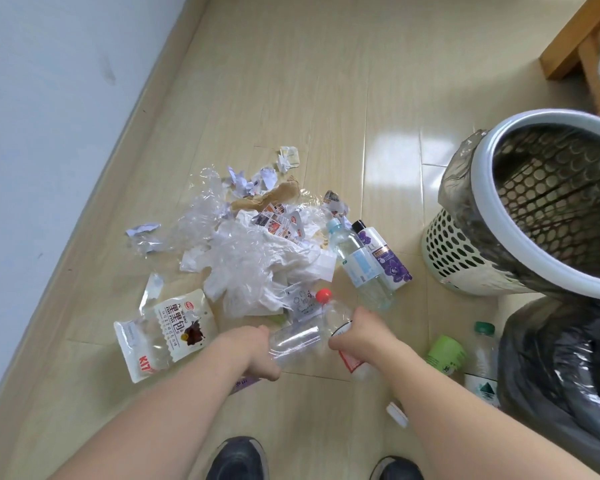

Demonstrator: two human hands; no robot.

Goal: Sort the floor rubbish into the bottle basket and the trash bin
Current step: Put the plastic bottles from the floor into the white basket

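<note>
Floor (309, 98) pale wood, wall (49, 98) along left edge, bare boards beyond rubbish pile (257, 251). Basket (465, 251) & black-lined bin (551, 368) at right. Left hand (253, 351) grips clear bottle (298, 337); right hand (361, 330) grips red-capped bottle (333, 313).

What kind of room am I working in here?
Probably a room in a home or dorm, though that is a guess: pale wood-look plank floor, a plain white wall, a wooden furniture leg, and household litter beside a lined perforated basket.
</note>
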